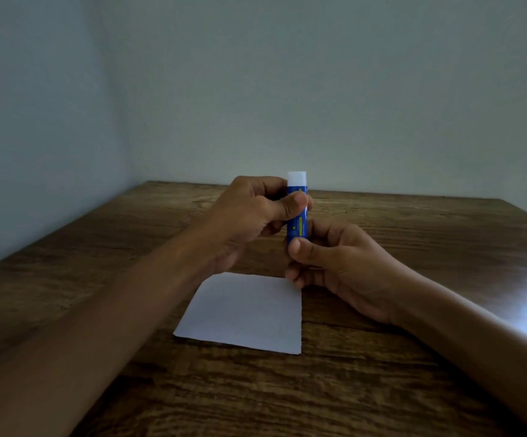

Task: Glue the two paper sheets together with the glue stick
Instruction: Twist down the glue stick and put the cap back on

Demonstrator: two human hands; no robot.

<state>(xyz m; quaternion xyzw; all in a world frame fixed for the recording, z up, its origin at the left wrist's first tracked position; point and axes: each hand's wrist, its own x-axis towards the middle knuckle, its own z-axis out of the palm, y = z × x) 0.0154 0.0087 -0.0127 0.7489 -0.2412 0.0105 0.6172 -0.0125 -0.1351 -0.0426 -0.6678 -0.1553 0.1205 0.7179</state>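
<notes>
A blue glue stick (297,212) stood upright above the middle of the wooden desk (413,389), held between both hands and clear of its surface. The left hand (249,216) gripped the upper part of the tube, thumb across its front and fingers curled behind, with the white tip showing above them. The right hand (334,263) pinched the bottom end, thumb pressed on the front and fingers wrapped underneath. A white paper sheet (243,313) lay flat on the desk below the hands, towards the near edge; whether a second sheet lay under it could not be told.
</notes>
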